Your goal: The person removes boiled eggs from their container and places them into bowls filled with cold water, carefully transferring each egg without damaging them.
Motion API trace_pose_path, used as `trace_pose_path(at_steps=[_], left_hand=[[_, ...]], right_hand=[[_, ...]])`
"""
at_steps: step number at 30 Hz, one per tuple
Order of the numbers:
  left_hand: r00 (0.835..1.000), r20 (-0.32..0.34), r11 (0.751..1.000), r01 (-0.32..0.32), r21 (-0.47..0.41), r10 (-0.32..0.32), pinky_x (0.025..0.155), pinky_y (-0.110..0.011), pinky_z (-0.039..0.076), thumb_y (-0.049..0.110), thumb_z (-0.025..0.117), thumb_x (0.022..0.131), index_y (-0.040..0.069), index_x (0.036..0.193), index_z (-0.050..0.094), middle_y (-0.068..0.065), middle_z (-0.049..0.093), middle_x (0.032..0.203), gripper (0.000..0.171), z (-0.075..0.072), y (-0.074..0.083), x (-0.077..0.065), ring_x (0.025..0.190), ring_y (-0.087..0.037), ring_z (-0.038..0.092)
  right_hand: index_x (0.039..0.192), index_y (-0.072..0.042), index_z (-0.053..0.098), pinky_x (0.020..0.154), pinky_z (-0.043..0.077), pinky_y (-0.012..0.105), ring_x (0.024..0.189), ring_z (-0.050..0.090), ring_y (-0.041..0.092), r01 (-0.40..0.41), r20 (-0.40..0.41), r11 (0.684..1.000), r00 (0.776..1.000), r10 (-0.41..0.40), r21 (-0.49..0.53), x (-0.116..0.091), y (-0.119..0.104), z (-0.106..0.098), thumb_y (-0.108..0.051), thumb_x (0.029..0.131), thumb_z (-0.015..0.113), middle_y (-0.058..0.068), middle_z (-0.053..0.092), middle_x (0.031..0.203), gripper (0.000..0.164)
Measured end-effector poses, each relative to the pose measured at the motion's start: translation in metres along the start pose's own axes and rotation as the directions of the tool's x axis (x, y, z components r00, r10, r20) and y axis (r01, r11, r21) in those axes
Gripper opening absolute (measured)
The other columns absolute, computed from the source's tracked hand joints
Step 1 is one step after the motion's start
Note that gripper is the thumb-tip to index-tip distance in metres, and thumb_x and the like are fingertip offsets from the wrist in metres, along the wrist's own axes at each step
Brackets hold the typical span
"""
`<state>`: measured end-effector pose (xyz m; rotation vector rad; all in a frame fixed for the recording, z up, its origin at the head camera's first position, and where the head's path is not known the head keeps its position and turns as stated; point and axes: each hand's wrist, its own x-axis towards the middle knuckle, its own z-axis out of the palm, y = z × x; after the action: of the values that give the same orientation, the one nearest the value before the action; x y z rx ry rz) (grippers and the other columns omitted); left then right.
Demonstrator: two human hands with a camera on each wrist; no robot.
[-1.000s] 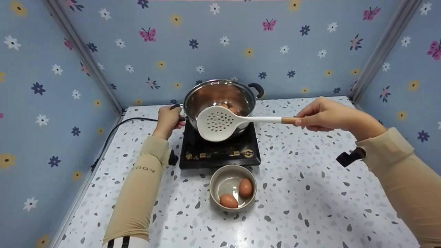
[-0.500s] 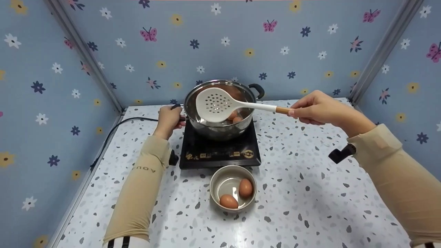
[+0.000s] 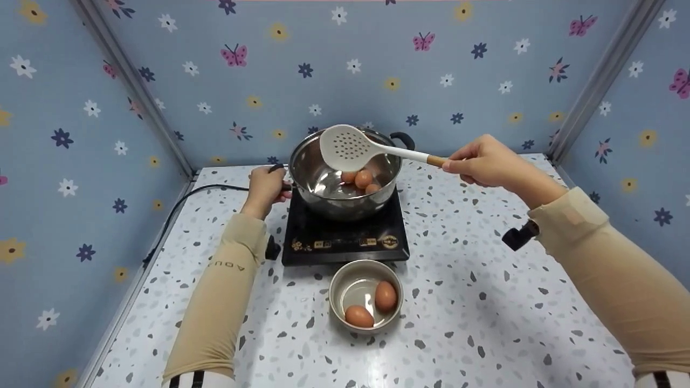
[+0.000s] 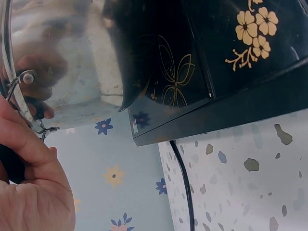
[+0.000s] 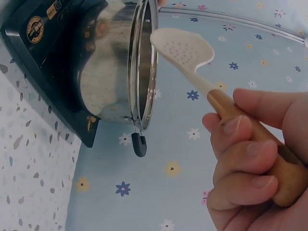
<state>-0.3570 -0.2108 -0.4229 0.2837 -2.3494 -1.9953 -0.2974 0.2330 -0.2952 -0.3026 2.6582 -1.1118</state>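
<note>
My right hand (image 3: 482, 161) grips the wooden handle of a white skimmer (image 3: 347, 148), whose bare, perforated head hangs over the mouth of a steel pot (image 3: 345, 207). In the right wrist view the fingers wrap round the wooden handle (image 5: 272, 144). Several brown eggs (image 3: 363, 179) lie in the pot's bottom, partly covered by the skimmer in the head view. My left hand (image 3: 264, 188) holds the pot's black left handle, mostly hidden by the fingers. In front, a round beige bowl (image 3: 335, 302) holds two brown eggs (image 3: 385, 296).
Under the pot is a black induction cooker (image 3: 345, 253) with gold markings. A black cord (image 3: 186, 196) runs left from it across the speckled table (image 3: 474, 323). Blue flowered walls (image 3: 188, 43) close off the back and both sides. The pot's other handle (image 3: 402, 140) sticks out at right rear.
The right hand has moved the skimmer up and away in the head view, from in front of the pot to above its opening, uncovering more eggs. The left hand stays at its handle.
</note>
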Motion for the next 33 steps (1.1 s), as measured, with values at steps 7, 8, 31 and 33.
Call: trace_pose_path(at_steps=[7,8,31,33], left_hand=[[1.0,0.002,1.0,0.002,0.011,-0.002,0.046,-0.014,0.051,0.016,0.046,0.111,-0.015,0.142,0.054,-0.014,0.068,0.091,0.045,0.0,-0.002,0.0,0.046,-0.003,0.062],[1.0,0.001,1.0,0.0,0.013,0.0,0.046,-0.014,0.051,0.016,0.047,0.111,-0.015,0.142,0.054,-0.014,0.068,0.091,0.045,-0.001,-0.002,0.0,0.046,-0.003,0.062],[1.0,0.01,1.0,0.006,0.005,-0.006,0.047,-0.014,0.051,0.017,0.046,0.113,-0.012,0.144,0.052,-0.002,0.064,0.078,0.043,0.0,0.001,-0.001,0.047,-0.003,0.061],[1.0,0.006,1.0,0.006,0.007,-0.006,0.048,-0.014,0.051,0.017,0.046,0.113,-0.012,0.144,0.053,-0.002,0.065,0.078,0.043,0.0,0.001,-0.001,0.047,-0.003,0.06]], right_hand=[[0.122,-0.001,0.08,0.049,0.033,0.025,0.053,0.04,0.01,-0.04,-0.033,0.995,0.999,0.036,-0.096,0.009,-0.005,0.002,-0.029,0.108,0.068,-0.002,0.057,0.064,0.033],[0.122,-0.001,0.08,0.05,0.033,0.026,0.054,0.041,0.01,-0.043,-0.039,0.993,0.998,0.039,-0.112,0.01,-0.005,0.002,-0.029,0.108,0.067,-0.001,0.057,0.064,0.033],[0.121,-0.002,0.081,0.055,0.043,0.029,0.066,0.053,0.018,-0.061,-0.144,0.935,0.99,0.011,-0.349,0.024,-0.019,0.012,-0.028,0.105,0.069,0.01,0.073,0.09,0.033],[0.121,-0.002,0.081,0.055,0.043,0.028,0.066,0.053,0.017,-0.072,-0.147,0.935,0.989,0.022,-0.348,0.025,-0.019,0.012,-0.029,0.105,0.069,0.011,0.074,0.092,0.033]])
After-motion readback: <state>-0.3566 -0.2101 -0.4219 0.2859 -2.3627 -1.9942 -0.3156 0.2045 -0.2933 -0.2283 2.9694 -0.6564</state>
